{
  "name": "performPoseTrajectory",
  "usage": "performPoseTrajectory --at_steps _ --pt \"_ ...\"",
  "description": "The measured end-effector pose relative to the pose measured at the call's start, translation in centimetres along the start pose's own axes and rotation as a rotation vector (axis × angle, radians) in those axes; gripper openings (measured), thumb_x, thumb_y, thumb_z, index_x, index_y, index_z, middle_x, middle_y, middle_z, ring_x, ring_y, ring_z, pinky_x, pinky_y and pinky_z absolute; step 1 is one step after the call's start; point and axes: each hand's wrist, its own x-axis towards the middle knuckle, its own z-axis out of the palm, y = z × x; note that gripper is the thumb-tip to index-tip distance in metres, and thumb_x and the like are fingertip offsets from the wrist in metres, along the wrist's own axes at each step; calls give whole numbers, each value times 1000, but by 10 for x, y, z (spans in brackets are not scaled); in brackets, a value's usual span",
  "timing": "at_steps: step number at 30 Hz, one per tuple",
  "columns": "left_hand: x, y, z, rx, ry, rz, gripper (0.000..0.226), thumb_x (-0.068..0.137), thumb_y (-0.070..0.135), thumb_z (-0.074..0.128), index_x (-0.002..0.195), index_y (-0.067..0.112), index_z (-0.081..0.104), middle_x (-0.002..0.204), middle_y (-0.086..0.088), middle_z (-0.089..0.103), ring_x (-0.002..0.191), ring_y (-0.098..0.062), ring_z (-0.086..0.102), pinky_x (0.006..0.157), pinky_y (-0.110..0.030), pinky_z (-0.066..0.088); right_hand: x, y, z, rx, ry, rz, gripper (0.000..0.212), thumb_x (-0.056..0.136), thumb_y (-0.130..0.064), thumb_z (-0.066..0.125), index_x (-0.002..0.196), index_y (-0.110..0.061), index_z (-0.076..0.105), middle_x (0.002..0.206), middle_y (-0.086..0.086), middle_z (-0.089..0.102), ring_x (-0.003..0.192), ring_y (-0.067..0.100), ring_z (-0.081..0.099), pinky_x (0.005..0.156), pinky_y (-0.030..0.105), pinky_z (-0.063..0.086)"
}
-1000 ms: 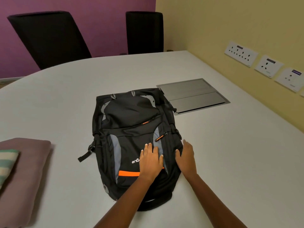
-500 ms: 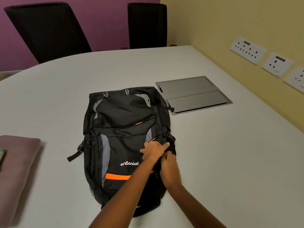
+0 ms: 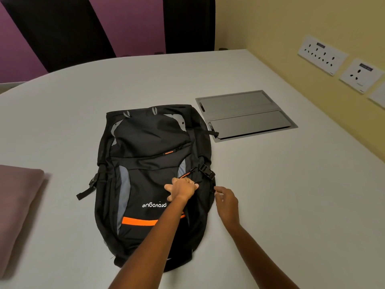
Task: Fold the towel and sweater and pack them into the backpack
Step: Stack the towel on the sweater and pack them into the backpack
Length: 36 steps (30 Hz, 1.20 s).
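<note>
Head view: the backpack (image 3: 150, 163) is gripped by the left hand (image 3: 181, 189); whether the curled right hand (image 3: 227, 202) holds anything cannot be told.

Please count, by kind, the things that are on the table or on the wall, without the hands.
Backpack: 1
Folded pink cloth: 1
Metal cable hatch: 1
Wall socket plates: 3 (one cut by the edge)
Total: 6

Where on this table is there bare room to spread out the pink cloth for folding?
Widest: the bare table right of the backpack, nearer than the metal hatch, out to the yellow wall. Also the strip between backpack and pink cloth, and the far stretch toward the chairs. Crowded: the backpack's right edge, where the left hand and right hand are.
</note>
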Motion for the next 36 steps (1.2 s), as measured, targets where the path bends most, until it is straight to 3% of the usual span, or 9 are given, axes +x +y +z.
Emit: performPoseTrajectory --at_steps 6,13,17,20,24,26,28,32,36 --pt "2 1 -2 35 -36 4 32 88 25 61 115 6 61 134 -10 32 122 -30 27 104 -39 34 5 4 -1 -29 -100 -51 34 91 -10 56 125 -5 55 120 15 54 109 22 55 75 1 33" --pt "0 6 -5 63 -118 51 38 95 14 50 131 5 46 131 -8 37 109 -15 40 89 -21 34 21 -6 4 88 -109 100 31 90 -14 59 113 7 61 101 19 65 84 18 55 74 20 40" --pt "-3 5 -5 156 -55 66 35 93 22 54 123 5 54 136 -10 34 120 -23 31 89 -26 29 24 -2 -2 73 -143 78 23 88 -17 62 101 2 62 85 6 59 82 15 52 71 19 38" --pt "-5 6 -2 286 -64 34 39 96 29 47 128 8 49 139 -8 36 129 -25 30 99 -29 28 20 3 -7 20 -164 6 12 91 -16 57 86 -6 57 66 -3 49 65 12 46 53 11 34" --pt "-3 9 5 322 1 -1 40 88 43 52 120 19 56 137 -4 42 126 -25 30 80 -33 23 14 -6 -16 -228 -174 -128 15 85 -16 65 83 -1 65 73 7 59 67 17 57 57 21 41" --pt "-3 12 9 265 8 -11 34 85 41 55 112 21 60 137 -7 38 126 -29 27 89 -37 26 16 -5 -20 -395 -173 -275 18 73 -14 76 77 -1 64 73 13 62 66 22 61 50 14 36" --pt "-6 17 13 306 69 1 37 85 45 53 112 21 61 139 -10 34 128 -32 24 101 -44 26 16 -8 -23 -438 -217 -259 15 88 -12 59 94 2 61 93 18 62 84 28 60 54 15 30" --pt "-12 33 20 675 310 209 54 85 61 46 113 18 64 132 -10 45 125 -29 32 100 -41 30 26 1 -15 -362 -212 -304 42 32 -14 95 51 -16 58 46 -3 50 37 7 47 32 13 31" --pt "-7 47 26 707 267 313 36 91 37 51 105 5 61 111 -11 63 104 -26 55 82 -34 45 25 0 -21 -530 -174 -447 42 32 -18 95 47 -18 56 45 -6 48 37 5 46 31 12 28"
